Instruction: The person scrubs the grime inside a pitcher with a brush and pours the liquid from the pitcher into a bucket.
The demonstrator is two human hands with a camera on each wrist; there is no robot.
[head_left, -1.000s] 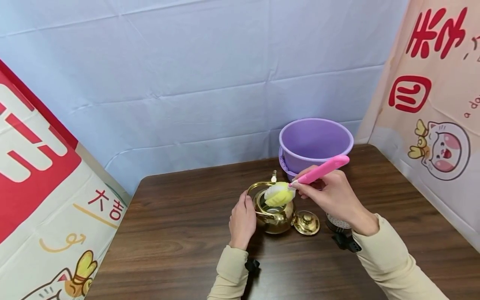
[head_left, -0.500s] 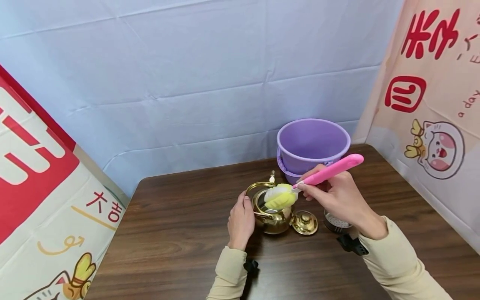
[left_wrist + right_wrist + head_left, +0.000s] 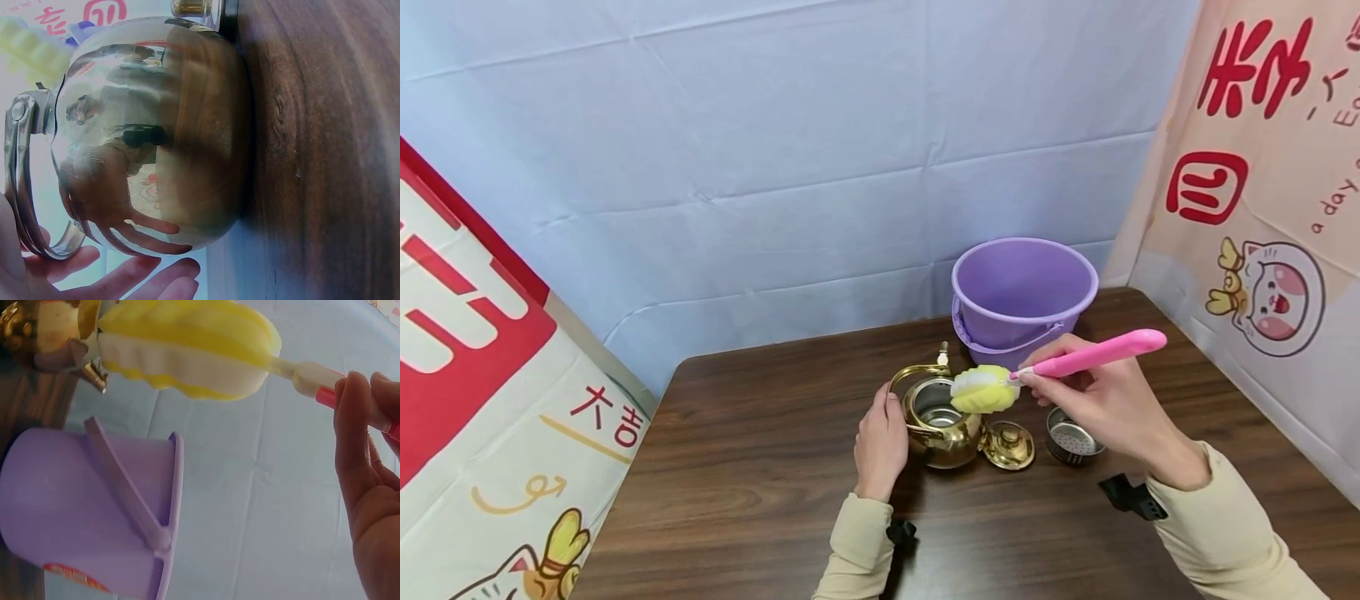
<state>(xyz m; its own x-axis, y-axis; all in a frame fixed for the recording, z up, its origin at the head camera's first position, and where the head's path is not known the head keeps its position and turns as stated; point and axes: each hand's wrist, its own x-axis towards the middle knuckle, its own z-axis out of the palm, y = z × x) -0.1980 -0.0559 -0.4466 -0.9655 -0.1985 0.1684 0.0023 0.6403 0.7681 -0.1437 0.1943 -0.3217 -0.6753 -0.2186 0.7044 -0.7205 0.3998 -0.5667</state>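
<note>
A gold teapot (image 3: pixel 951 442) stands on the table, uncovered, with its silvery inside showing. My left hand (image 3: pixel 882 442) holds its raised handle at the left side; in the left wrist view the handle (image 3: pixel 22 169) passes between thumb and fingers, the other fingers reaching along the shiny body. My right hand (image 3: pixel 1112 408) grips a sponge bottle brush by its pink handle (image 3: pixel 1097 353), fingertips near the neck. The brush's yellow and white sponge head (image 3: pixel 985 390) is out of the teapot, over the right of its mouth. The gold lid (image 3: pixel 1009 446) lies right of the teapot.
A perforated metal strainer (image 3: pixel 1075 437) sits on the table below the right hand. Behind stands a purple bucket (image 3: pixel 1026 333) with its handle hanging down. Pale cloth (image 3: pixel 775 167) hangs behind the wooden table (image 3: pixel 737 467), and printed cloths stand at both sides.
My right hand has moved right with the brush, and its sponge head has come away from inside the teapot's mouth. The strainer shows more fully. The left hand keeps its hold.
</note>
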